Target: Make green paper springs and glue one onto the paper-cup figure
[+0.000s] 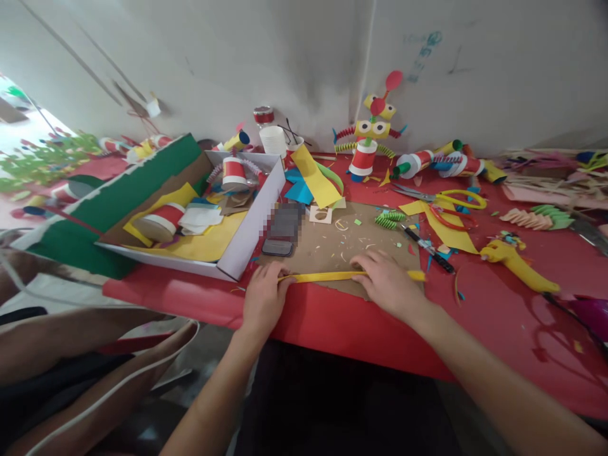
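Far left: a cardboard box (254, 218), green and white, sits on the red-covered table. A red-and-white paper cup (166, 218) lies on its side within, over yellow sheets; the walls presumably keep loose parts together.

Left hand (265, 292): thumb and fingers pinched on the left end of a yellow paper strip (325, 277), probably to anchor it. A phone (278, 247) lies flat just beyond.

The strip runs nearly parallel to the table's near edge, over a brown cardboard sheet (323, 244) littered with clippings; the sheet likely serves as a work mat. A goggle-eyed cup figure (363, 155) stands upright behind.

Right hand (387, 282): fingers bent, gripping the strip short of its right end, which projects past the hand. The wide spacing seems to keep the strip straight.

Rightward: black pen (430, 248), yellow-handled scissors (458, 199), then yellow glue gun (520, 266), lying apart from the paper work.
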The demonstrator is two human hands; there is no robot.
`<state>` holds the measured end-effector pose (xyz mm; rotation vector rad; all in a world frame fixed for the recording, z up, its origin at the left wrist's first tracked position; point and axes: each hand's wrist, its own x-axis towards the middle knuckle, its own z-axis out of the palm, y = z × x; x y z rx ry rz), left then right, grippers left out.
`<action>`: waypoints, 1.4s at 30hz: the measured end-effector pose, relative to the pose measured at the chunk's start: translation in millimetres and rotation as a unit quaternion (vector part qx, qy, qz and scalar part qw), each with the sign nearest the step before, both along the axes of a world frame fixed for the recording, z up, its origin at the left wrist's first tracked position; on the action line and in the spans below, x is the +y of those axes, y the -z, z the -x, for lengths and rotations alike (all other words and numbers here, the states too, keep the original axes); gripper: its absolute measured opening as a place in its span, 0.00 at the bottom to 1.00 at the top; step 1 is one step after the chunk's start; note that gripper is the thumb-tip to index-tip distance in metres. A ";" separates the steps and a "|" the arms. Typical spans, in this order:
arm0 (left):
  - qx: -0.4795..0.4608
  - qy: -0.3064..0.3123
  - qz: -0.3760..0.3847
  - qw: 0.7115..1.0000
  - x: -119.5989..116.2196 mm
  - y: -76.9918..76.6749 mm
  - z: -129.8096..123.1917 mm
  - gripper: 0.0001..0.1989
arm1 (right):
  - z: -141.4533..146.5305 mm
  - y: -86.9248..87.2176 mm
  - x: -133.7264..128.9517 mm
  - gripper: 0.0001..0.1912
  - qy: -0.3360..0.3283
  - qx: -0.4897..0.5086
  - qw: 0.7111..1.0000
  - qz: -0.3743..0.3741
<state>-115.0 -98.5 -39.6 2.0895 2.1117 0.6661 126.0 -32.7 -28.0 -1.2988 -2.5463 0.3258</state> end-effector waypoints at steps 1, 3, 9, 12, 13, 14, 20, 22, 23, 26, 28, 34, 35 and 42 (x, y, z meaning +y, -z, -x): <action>-0.024 0.012 -0.009 1.000 -1.1 0.3 1.9 0.06 | -2.6 1.3 2.1 0.05 -0.009 0.015 1.000 0.006; -0.064 0.027 -0.024 0.997 -3.7 -1.0 4.8 0.07 | -8.8 2.2 4.2 0.05 -0.021 0.035 0.999 0.020; -0.134 0.064 -0.018 0.989 -4.5 -10.1 -6.1 0.10 | -4.2 -7.2 -7.7 0.09 -0.040 0.023 0.999 0.022; -0.123 0.092 -0.016 0.988 0.9 -13.0 -16.8 0.11 | 12.6 -10.5 -16.0 0.10 -0.068 0.021 0.997 0.003; -0.118 0.099 -0.019 0.988 2.8 -14.1 -18.5 0.11 | 16.8 -11.3 -17.8 0.10 -0.074 0.020 0.997 0.006; -0.114 0.106 -0.021 0.988 4.6 -15.5 -18.6 0.11 | 18.9 -12.0 -19.0 0.10 -0.076 0.017 0.997 0.012; -0.074 0.097 -0.014 0.992 10.0 -24.3 7.9 0.11 | -14.3 -15.4 -15.2 0.11 -0.040 -0.022 0.999 0.016; -0.063 0.094 -0.020 0.993 9.7 -24.2 19.5 0.12 | -31.4 -14.7 -11.5 0.11 -0.027 -0.032 0.999 -0.002; -0.053 0.101 -0.027 0.993 9.2 -23.4 24.8 0.12 | -38.4 -13.8 -9.4 0.11 -0.026 -0.033 0.999 -0.011; 0.019 0.159 -0.049 0.986 6.3 -19.4 38.8 0.15 | -52.0 -8.3 -2.4 0.12 -0.042 -0.034 0.997 -0.050; 0.074 0.194 -0.076 0.975 3.4 -16.7 47.0 0.15 | -56.7 -2.8 2.2 0.13 -0.051 -0.046 0.993 -0.097; 0.140 0.277 -0.050 0.949 -2.3 -10.0 61.4 0.19 | -63.2 12.8 7.2 0.19 -0.097 -0.072 0.977 -0.173; 0.139 0.281 -0.044 0.949 -2.4 -9.2 61.6 0.20 | -63.3 14.8 6.8 0.19 -0.102 -0.071 0.978 -0.170; 0.177 0.286 -0.018 0.942 -3.9 -6.8 56.3 0.22 | -64.2 20.2 1.6 0.29 -0.082 -0.090 0.988 -0.094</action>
